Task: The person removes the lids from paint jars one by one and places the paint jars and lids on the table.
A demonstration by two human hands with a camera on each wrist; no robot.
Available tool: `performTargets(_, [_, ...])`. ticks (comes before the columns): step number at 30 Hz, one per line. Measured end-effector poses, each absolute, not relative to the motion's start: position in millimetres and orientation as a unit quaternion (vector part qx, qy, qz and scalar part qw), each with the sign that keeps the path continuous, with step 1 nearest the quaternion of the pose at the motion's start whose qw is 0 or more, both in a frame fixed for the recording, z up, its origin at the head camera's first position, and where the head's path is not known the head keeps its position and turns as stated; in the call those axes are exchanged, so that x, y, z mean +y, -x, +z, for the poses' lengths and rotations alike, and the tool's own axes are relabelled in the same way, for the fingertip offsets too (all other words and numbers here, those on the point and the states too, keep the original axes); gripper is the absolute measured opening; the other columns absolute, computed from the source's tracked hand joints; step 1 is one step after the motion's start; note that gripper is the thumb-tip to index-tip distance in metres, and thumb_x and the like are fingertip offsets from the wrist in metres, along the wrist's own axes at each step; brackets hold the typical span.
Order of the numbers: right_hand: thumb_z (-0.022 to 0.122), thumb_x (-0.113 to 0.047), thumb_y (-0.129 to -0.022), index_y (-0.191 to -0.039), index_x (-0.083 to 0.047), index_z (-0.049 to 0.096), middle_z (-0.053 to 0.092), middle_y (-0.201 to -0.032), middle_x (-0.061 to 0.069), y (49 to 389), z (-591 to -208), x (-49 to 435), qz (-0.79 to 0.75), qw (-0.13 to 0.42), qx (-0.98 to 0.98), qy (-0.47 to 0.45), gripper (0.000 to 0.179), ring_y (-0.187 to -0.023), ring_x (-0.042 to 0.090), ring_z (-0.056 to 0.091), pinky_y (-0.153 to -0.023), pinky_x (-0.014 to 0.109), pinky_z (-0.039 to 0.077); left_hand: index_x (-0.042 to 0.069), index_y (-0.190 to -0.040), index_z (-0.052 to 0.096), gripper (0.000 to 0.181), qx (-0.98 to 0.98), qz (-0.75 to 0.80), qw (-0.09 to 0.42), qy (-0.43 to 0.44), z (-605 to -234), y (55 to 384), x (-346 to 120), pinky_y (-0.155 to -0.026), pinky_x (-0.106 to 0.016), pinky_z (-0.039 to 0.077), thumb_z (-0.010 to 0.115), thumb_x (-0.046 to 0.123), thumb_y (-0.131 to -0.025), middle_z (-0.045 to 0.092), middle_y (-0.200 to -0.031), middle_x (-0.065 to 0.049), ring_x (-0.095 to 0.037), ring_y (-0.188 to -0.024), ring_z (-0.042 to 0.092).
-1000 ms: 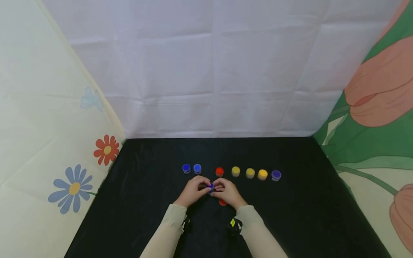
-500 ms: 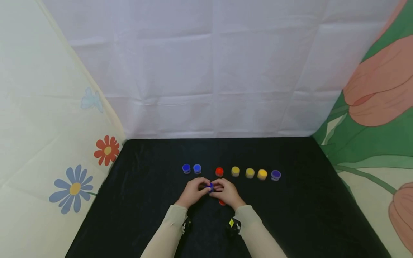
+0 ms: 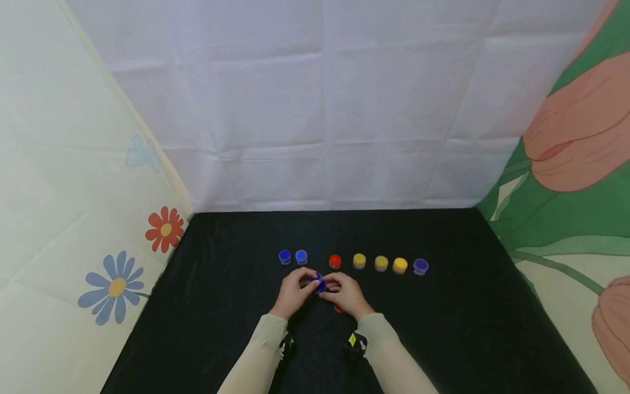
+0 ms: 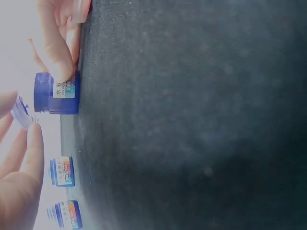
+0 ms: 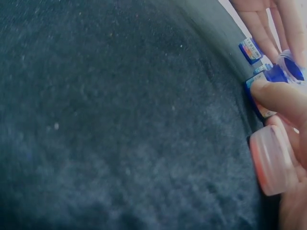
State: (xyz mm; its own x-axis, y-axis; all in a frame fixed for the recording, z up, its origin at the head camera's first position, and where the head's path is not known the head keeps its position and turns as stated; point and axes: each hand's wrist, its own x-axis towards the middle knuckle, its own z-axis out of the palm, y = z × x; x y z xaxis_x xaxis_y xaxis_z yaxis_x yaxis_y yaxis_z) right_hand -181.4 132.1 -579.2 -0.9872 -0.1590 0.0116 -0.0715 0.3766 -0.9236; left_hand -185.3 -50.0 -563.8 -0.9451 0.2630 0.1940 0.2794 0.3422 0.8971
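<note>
My left hand (image 3: 291, 295) pinches a clear lid (image 4: 21, 114) stained with blue paint between thumb and fingers. The lid is tilted and stands just off the mouth of a blue paint jar (image 4: 67, 103). My right hand (image 3: 348, 295) grips that jar, its thumb across the white label, and the jar appears to stand on the black cloth. In the right wrist view the lid (image 5: 290, 70) shows blue inside. Beside the right hand's lower fingers lies a shallow translucent cap (image 5: 269, 160) with red in it, mostly hidden under the hand in the head view.
Behind the hands runs a row of paint jars: two blue ones (image 3: 285, 257) at left, a red jar (image 3: 334, 261), several yellow ones (image 3: 381, 264) and a dark blue-purple jar (image 3: 420, 266) at right. Black cloth (image 3: 236, 306) covers the table; a white sheet (image 3: 325, 109) hangs behind.
My left hand has shifted slightly and the blue lid now shows tilted away from the jar. My right hand stays nearly in place. The row of jars has not moved.
</note>
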Motion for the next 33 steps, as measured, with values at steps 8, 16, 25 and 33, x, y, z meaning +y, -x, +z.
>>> performTargets(8, [0.087, -0.007, -0.078, -0.106, -0.004, 0.069, 0.067, -0.102, 0.008, 182.8, -575.7, 125.1, -0.488, 0.029, 0.869, 0.075, 0.033, -0.092, 0.023, 0.068, -0.084, 0.042, 0.057, 0.0, -0.118, 0.067, 0.025, -0.796, -0.598, 0.013, 0.098, -568.6, 183.9, -54.8, -0.089, -0.042, 0.056, 0.071, 0.007, -0.095, 0.068, -0.116, -0.017, -0.032, -0.105, 0.066])
performTargets(16, [0.087, -0.003, -0.077, -0.1, -0.003, 0.068, 0.062, -0.093, 0.006, 188.2, -568.3, 120.3, -0.465, 0.025, 0.881, 0.081, 0.03, -0.082, 0.017, 0.063, -0.077, 0.04, 0.057, -0.009, -0.125, 0.063, 0.03, -0.766, -0.64, -0.016, 0.052, -546.3, 167.4, -54.7, -0.089, -0.035, 0.053, 0.064, 0.003, -0.098, 0.067, -0.118, -0.022, -0.03, -0.103, 0.067])
performTargets(25, [0.085, -0.001, -0.078, -0.103, 0.001, 0.067, 0.062, -0.095, 0.01, 192.2, -562.5, 106.4, -0.448, -0.056, 0.889, 0.071, 0.031, -0.081, 0.02, 0.063, -0.076, 0.04, 0.057, -0.01, -0.118, 0.062, 0.026, -0.72, -0.691, -0.054, 0.036, -546.0, 151.4, -59.2, -0.082, -0.023, 0.052, 0.067, 0.002, -0.095, 0.068, -0.111, -0.015, -0.011, -0.095, 0.064])
performTargets(33, [0.089, -0.01, -0.077, -0.105, -0.001, 0.07, 0.067, -0.099, 0.014, 210.9, -544.6, 98.8, -0.378, -0.12, 0.915, 0.075, 0.035, -0.092, 0.03, 0.059, -0.085, 0.045, 0.052, -0.005, -0.115, 0.061, 0.024, -0.76, -0.643, -0.054, 0.079, -568.7, 150.8, -52.9, -0.086, -0.029, 0.054, 0.069, -0.001, -0.092, 0.065, -0.112, -0.017, -0.026, -0.101, 0.066])
